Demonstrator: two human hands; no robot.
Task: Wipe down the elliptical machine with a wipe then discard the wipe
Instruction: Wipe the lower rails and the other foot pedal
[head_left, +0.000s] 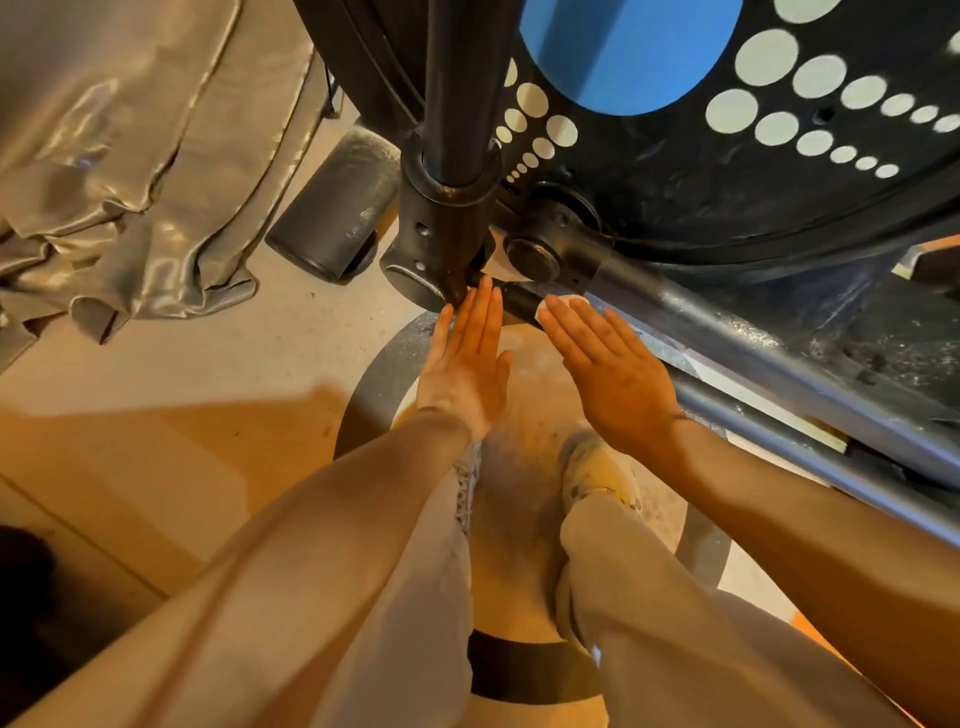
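Observation:
The black elliptical machine (727, 197) fills the upper right, its flywheel cover marked with white dots and a blue disc. A black upright post (457, 104) drops into a joint near the floor. My right hand (608, 374) lies flat with straight fingers, pressing a white wipe (563, 306) against the short black bar beside the joint; only the wipe's edge shows past my fingertips. My left hand (467, 364) is flat, fingers straight and together, fingertips touching the base of the joint.
A dusty grey rail (779, 358) runs down to the right from the joint. A black roller foot (332, 213) sits to the left of the post. Grey shiny fabric (130, 156) is heaped at upper left. My shoes and legs stand below on the floor.

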